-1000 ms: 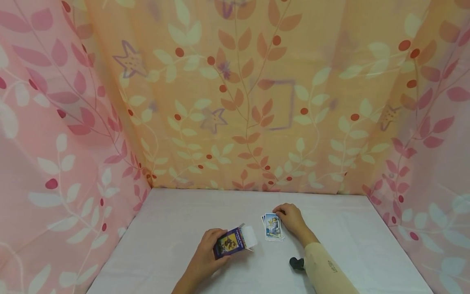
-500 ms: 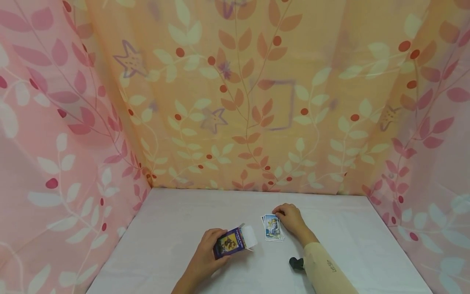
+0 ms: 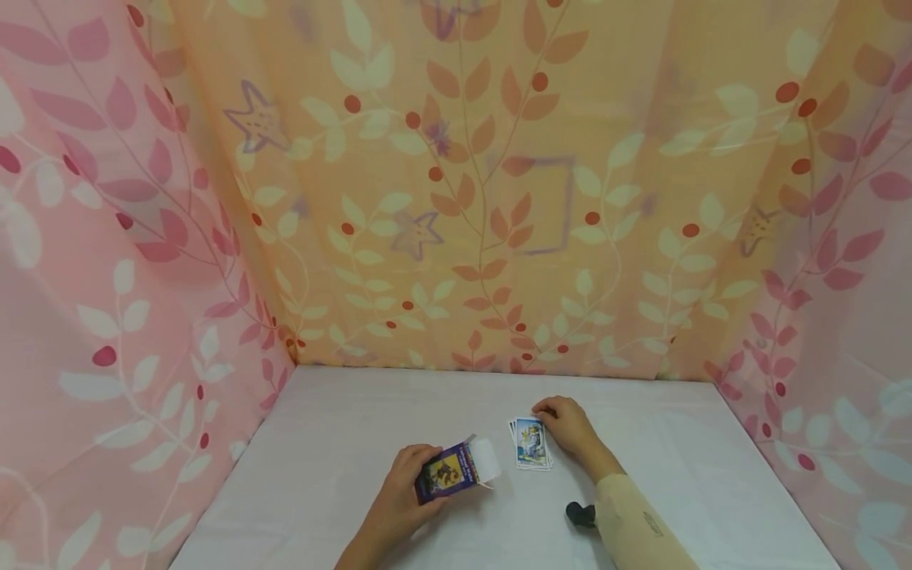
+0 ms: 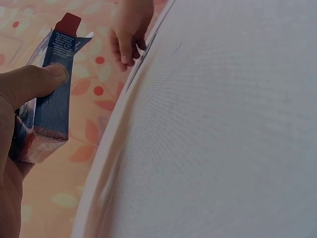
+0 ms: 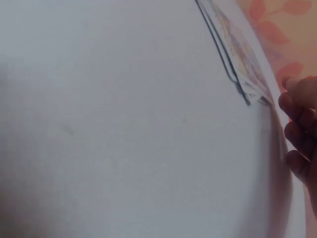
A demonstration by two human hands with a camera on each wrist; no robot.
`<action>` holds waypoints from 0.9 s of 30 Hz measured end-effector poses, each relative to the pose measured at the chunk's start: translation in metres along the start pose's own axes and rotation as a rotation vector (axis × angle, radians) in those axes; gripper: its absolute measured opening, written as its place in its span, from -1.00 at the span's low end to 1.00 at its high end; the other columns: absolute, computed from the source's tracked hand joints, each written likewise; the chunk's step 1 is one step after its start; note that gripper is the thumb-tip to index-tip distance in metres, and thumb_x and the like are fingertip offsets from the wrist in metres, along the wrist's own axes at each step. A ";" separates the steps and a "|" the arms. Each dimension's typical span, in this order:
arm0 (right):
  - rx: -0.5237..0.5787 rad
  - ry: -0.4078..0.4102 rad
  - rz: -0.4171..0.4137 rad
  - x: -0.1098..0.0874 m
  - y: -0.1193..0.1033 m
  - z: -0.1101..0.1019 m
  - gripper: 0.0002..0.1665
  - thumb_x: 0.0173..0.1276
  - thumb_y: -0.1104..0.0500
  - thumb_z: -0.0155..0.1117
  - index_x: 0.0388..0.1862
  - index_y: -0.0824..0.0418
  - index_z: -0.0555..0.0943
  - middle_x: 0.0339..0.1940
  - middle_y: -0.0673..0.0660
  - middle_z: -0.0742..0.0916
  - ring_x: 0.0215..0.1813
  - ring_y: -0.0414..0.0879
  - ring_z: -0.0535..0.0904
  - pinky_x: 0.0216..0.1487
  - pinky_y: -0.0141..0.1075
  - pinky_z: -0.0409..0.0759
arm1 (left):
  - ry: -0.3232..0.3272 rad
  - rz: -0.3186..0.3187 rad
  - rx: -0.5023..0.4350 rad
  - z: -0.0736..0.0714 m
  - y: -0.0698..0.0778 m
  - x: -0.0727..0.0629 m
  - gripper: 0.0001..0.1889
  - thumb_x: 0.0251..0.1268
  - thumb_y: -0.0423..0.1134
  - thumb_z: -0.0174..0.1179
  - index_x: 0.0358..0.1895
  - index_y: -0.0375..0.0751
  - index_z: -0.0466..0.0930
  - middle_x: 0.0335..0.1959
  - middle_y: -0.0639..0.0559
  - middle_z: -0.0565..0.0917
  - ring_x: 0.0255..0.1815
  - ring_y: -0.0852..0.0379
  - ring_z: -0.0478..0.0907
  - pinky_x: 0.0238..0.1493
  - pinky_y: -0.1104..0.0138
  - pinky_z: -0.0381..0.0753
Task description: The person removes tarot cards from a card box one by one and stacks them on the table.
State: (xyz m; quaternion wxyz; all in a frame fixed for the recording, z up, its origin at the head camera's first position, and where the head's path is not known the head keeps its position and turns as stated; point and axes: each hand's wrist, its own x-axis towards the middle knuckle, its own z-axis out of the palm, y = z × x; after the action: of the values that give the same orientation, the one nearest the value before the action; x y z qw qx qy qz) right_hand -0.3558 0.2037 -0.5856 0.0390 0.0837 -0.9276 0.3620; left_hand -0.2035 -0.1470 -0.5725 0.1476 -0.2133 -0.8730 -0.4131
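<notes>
Head view: the left hand (image 3: pixel 403 491) clasps a purple box (image 3: pixel 446 475); the right hand (image 3: pixel 570 425), grip released, is at the corner of a card stack (image 3: pixel 530 444), toward the far edge of the white tabletop (image 3: pixel 399 402). Only here: a black object (image 3: pixel 580 514) beside the sleeve (image 3: pixel 637 522). Left wrist view: the box's red flap (image 4: pixel 68 24). Right wrist view: bent fingers (image 5: pixel 298 135) beside the card stack. Patterned cloth (image 3: pixel 370 182) encloses three sides. Hands, box and card stack keep the earlier frame's places.
</notes>
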 end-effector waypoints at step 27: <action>0.037 0.153 -0.112 -0.056 -0.045 -0.020 -0.88 0.37 0.24 0.40 -0.13 0.14 0.77 -0.27 -0.06 0.73 -0.16 -0.09 0.54 -0.07 -0.16 0.50 | 0.012 0.022 0.032 -0.001 0.003 0.000 -0.14 -0.10 -0.17 0.67 0.38 0.03 0.48 0.26 0.23 0.47 0.24 0.22 0.43 0.27 0.20 0.57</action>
State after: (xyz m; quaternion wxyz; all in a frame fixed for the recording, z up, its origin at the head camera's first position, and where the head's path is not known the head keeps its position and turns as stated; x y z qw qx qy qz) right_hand -0.2924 0.1915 -0.5484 0.1285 0.1081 -0.9090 0.3815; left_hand -0.2020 -0.1462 -0.5700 0.1607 -0.2179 -0.8761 -0.3988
